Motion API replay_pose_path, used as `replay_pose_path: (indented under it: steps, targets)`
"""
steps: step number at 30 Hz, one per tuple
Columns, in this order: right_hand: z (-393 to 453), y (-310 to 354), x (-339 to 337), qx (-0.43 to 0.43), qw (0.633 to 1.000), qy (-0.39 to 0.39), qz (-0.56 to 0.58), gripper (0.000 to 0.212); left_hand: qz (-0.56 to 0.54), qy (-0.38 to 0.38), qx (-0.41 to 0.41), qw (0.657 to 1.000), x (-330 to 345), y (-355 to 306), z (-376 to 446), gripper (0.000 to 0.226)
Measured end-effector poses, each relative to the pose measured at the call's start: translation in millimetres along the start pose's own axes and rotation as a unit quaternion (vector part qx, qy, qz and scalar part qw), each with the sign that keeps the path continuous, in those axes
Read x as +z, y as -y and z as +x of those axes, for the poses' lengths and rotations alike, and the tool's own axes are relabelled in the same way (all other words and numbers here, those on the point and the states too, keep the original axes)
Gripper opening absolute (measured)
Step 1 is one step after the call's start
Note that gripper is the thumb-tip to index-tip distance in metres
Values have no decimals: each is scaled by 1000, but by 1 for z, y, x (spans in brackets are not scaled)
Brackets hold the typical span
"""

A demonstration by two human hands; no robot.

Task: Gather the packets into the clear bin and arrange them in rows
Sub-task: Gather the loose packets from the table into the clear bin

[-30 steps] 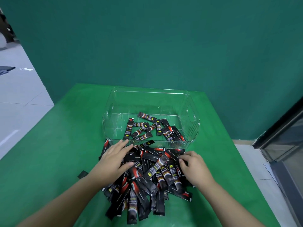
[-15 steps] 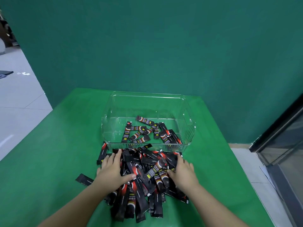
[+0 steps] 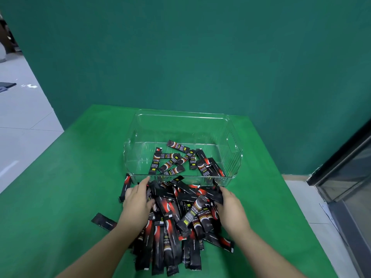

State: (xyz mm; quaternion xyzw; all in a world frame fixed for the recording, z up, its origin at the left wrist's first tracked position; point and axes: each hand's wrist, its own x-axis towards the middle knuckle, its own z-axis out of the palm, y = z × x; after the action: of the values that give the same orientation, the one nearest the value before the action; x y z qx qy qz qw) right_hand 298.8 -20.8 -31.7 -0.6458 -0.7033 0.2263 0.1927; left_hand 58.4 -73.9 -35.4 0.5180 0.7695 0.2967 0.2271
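The print on the packets [image 3: 176, 215] is too small and blurred for you to read; only a yellow label patch and pale lettering show on some. They are slim black stick sachets with a red swoosh, heaped in a loose pile on the green table [image 3: 60, 187] just near of the clear bin [image 3: 132, 157]. About a dozen more lie scattered inside the bin, crossing one another, toward its near wall. One stray packet [image 3: 104, 221] lies alone to the left of the pile. Your left hand [image 3: 138, 205] presses the pile's left flank with its fingers lying along the packets, and your right hand [image 3: 230, 209] cups the right flank, fingers curled round the outer packets.
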Motion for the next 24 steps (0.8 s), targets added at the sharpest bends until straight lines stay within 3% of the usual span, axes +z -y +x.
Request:
replay_pose_path:
  steps: [3,9,17,24]
  targets:
    - [1,-1,-7,-17,1000,-16,4,54,-34,-8,13,999,-7,-6,-3,69]
    - [5,-6,-20,-31,999,-14,-13,60,-27,-12,38,999,-25,-19,4,89]
    - [11,1,-38,-65,997,-47,11,37,-18,-26,95,995,-45,-37,20,78]
    - [33,15,-51,-71,996,-61,8,38,-11,-38,156,987,-58,-66,44,79]
